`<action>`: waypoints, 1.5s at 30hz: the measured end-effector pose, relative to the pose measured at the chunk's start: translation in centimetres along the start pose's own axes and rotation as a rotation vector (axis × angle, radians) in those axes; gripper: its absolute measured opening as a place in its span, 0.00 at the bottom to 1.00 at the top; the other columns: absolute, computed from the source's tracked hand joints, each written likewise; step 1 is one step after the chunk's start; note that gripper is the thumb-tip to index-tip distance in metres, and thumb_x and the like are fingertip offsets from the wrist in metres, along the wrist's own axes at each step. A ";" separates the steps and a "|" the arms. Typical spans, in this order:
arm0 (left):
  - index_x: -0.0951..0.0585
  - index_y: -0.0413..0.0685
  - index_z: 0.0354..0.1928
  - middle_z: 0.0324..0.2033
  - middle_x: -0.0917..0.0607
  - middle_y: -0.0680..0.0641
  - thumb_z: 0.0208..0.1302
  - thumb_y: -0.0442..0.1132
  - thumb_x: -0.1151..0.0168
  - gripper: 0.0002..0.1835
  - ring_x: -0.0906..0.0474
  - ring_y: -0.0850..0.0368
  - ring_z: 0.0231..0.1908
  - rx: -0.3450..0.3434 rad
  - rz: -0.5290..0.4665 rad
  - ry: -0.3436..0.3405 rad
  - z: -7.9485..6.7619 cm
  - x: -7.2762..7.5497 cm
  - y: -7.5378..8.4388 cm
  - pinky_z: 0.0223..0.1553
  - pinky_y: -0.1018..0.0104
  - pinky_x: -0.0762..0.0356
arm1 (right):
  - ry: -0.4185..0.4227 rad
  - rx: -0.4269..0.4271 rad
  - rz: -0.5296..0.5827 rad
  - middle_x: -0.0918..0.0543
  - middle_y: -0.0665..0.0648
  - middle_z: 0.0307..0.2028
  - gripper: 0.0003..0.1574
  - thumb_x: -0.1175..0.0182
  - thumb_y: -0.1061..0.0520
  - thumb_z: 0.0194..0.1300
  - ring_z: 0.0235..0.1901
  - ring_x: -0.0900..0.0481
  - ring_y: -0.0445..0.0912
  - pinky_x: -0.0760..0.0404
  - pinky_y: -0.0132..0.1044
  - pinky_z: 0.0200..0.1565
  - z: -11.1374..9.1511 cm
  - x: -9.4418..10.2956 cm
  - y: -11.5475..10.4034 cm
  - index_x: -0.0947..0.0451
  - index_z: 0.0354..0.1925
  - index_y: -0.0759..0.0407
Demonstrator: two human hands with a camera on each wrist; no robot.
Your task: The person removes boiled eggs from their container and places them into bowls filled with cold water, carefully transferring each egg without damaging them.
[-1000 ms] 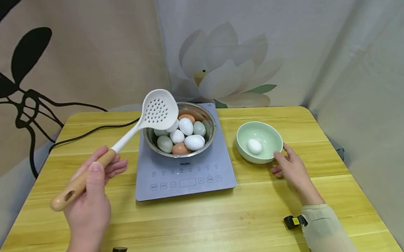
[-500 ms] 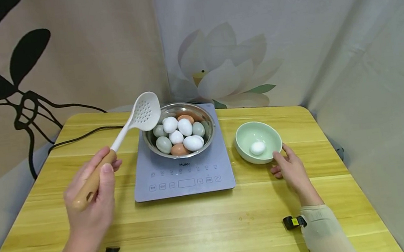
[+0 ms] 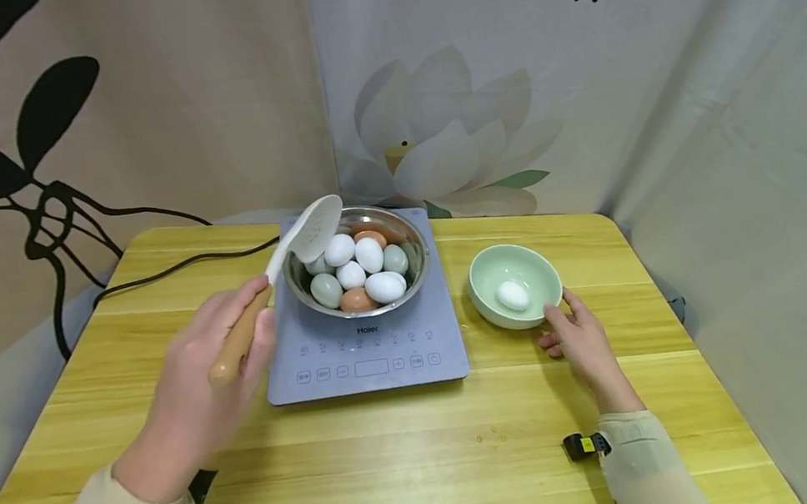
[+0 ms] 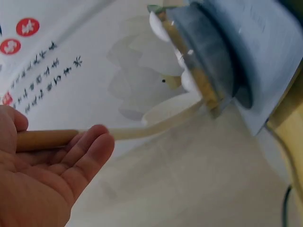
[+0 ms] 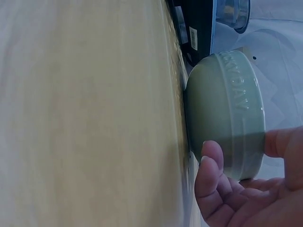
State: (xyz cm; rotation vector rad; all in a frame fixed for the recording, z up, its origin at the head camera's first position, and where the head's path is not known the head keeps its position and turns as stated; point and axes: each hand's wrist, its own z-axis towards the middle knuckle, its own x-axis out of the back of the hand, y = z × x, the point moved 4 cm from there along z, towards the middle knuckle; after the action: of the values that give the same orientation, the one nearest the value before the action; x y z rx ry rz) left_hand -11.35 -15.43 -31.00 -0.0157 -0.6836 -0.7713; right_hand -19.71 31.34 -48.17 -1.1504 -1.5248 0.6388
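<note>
My left hand (image 3: 201, 386) grips the wooden handle of a white slotted spoon (image 3: 317, 227), also seen in the left wrist view. The spoon's bowl overlaps the left rim of a steel bowl (image 3: 417, 277) heaped with white, pale green and brown eggs (image 3: 383, 287). A light green bowl (image 3: 489, 309) stands to the right with one white egg (image 3: 512, 296) in it. My right hand (image 3: 585, 347) holds that bowl at its right side, thumb at the rim and fingers against the outer wall, as the right wrist view shows (image 5: 227, 113).
Under the steel bowl lies a flat Haier induction cooker (image 3: 366, 349). Its black cord (image 3: 179, 267) runs left across the wooden table (image 3: 415, 469). Printed curtains (image 3: 456, 128) hang close behind the table and along the right side.
My left hand has moved right and forward, and the spoon has swung left off the eggs, then back to the steel bowl's rim. The egg in the green bowl has rolled slightly.
</note>
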 end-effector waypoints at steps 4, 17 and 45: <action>0.18 0.26 0.61 0.51 0.12 0.29 0.87 0.49 0.59 0.31 0.12 0.35 0.46 -0.099 0.063 -0.114 1.5 -0.1 0.6 0.42 0.41 0.08 | 0.002 0.004 0.002 0.22 0.72 0.69 0.45 0.52 0.39 0.85 0.37 0.11 0.45 0.08 0.36 0.39 0.1 0.0 0.1 0.57 0.88 0.44; 0.17 0.26 0.59 0.51 0.11 0.30 0.72 0.33 0.39 0.19 0.11 0.34 0.49 0.099 -0.026 -0.140 2.6 -1.3 2.4 0.47 0.40 0.08 | 0.007 0.013 0.005 0.22 0.72 0.68 0.45 0.51 0.38 0.85 0.39 0.11 0.47 0.08 0.37 0.40 -0.1 -0.2 0.1 0.56 0.88 0.44; 0.11 0.37 0.52 0.38 0.07 0.51 0.82 0.41 0.49 0.19 0.10 0.62 0.29 0.690 -0.386 -0.187 3.0 3.6 -2.9 0.35 0.75 0.10 | 0.008 -0.004 0.029 0.22 0.72 0.69 0.45 0.52 0.38 0.85 0.39 0.11 0.46 0.08 0.36 0.40 0.1 -0.2 -0.1 0.57 0.88 0.44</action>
State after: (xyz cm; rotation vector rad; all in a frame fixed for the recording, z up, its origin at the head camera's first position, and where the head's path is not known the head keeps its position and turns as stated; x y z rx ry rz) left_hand -13.09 -19.02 -27.22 0.6963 -1.1225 -0.8720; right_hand -19.82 31.17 -48.21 -1.1788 -1.5057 0.6509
